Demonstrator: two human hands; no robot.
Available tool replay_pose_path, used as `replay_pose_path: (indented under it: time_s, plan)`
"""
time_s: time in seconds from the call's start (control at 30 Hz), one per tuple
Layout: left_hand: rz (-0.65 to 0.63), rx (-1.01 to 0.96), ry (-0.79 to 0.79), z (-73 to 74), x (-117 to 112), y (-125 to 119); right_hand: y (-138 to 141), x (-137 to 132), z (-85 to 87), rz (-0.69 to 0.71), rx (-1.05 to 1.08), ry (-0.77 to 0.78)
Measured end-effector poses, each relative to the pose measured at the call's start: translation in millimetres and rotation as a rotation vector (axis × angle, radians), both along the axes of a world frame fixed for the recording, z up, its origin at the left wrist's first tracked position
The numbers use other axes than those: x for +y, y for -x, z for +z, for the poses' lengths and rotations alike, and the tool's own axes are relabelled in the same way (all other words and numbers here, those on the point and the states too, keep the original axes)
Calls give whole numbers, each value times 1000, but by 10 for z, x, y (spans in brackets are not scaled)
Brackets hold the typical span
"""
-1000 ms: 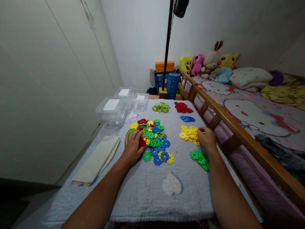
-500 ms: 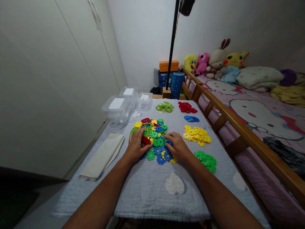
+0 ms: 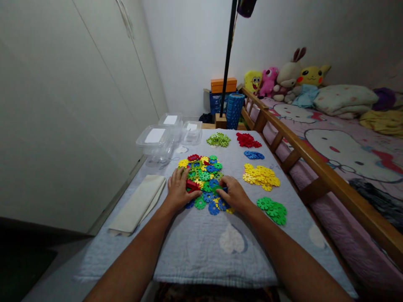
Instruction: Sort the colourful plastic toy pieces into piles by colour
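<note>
Plastic notched-rim discs in red, yellow, blue and green [image 3: 206, 176] lie heaped on the cloth-covered worktop [image 3: 195, 247]. The left hand [image 3: 179, 189] rests on the heap's left side, fingers loosely spread, thumb beside a red piece [image 3: 192, 186]; the right hand [image 3: 234, 193], thumb and forefinger nearly together, pinches a green disc [image 3: 217, 189] at the heap's right. Farther right lies a yellow pile [image 3: 261, 178].

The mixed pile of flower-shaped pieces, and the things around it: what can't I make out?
All in the head view:
Pieces of the mixed pile beneath the left hand: covered by it.
Whether the right hand holds or only touches the green piece: the hand hides the contact.
Any writing on the white labels: too small.
The dark object's top: cut off by the upper edge.
</note>
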State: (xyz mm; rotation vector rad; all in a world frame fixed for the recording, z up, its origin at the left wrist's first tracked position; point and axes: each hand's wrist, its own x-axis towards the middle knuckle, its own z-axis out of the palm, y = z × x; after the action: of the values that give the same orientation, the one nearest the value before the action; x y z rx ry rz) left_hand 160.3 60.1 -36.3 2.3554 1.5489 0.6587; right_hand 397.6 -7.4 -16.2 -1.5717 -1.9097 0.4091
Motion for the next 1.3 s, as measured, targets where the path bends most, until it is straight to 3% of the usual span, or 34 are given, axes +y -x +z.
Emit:
replay_pose_path:
  time_s: [0.17, 0.37, 0.53, 0.7, 0.8, 1.03, 1.3]
  plan:
    - [-24, -5, -34, -60, 38, 19, -336, -38, 183, -130, 192, 28]
    - [-56, -2, -51, -87, 59, 35, -1101, -397, 434, -300, 37, 104]
    - [-66, -4, -54, -100, 74, 40, -1448, -819, 436, -423, -55, 110]
    - [-63, 3, -56, -96, 75, 38, -1476, -1085, 221, -403, -134, 54]
    - [-64, 4, -55, -93, 72, 40, -1444, -1164, 125, -353, -138, 96]
    - [-67, 6, -47, -86, 72, 39, -1408, -1158, 24, -353, -195, -19]
    - [-67, 9, -36, -64, 61, 32, -1151, -1191, -122, -276, -227, 25]
